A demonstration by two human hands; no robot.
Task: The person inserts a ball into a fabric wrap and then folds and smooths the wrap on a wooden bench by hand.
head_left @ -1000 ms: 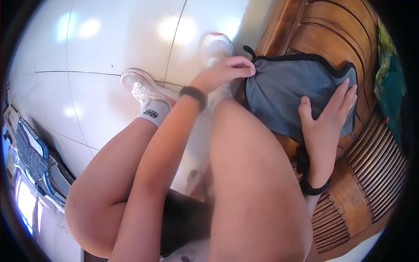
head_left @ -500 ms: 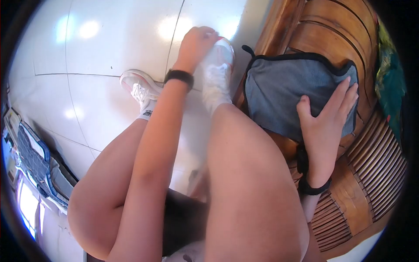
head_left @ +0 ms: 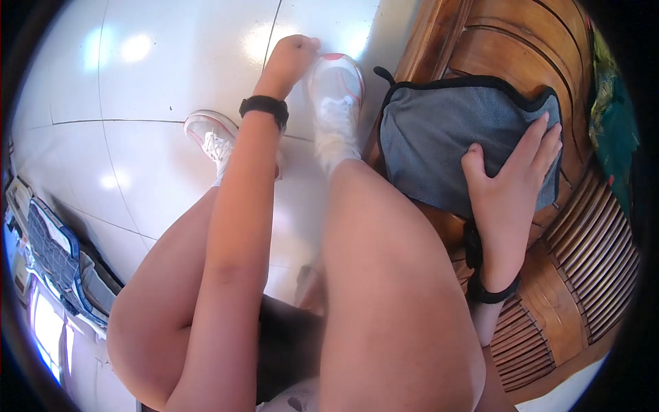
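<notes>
My left hand [head_left: 288, 63] is just left of the toe of the white shoe [head_left: 336, 84] on my right foot, with a small gap between them. Its fingers are curled in; whatever they hold, if anything, is hidden. Pink trim and white laces show on that shoe, above a white sock. The matching shoe [head_left: 209, 132] on my left foot is partly behind my left forearm. Spread flat, my right hand [head_left: 506, 185] rests on a grey cloth [head_left: 439, 137] with black edging and a hanging loop, which lies on the wooden bench [head_left: 522, 55].
Shiny white floor tiles [head_left: 158, 69] lie under my feet. Slatted wood [head_left: 597, 240] forms the bench's near right part. A green and yellow item [head_left: 613, 137] sits at the far right. Dark blue quilted fabric [head_left: 51, 237] shows at the left edge.
My left hand has moved left, off the toe of the right shoe. My right hand stays on the grey cloth. The view has shifted slightly.
</notes>
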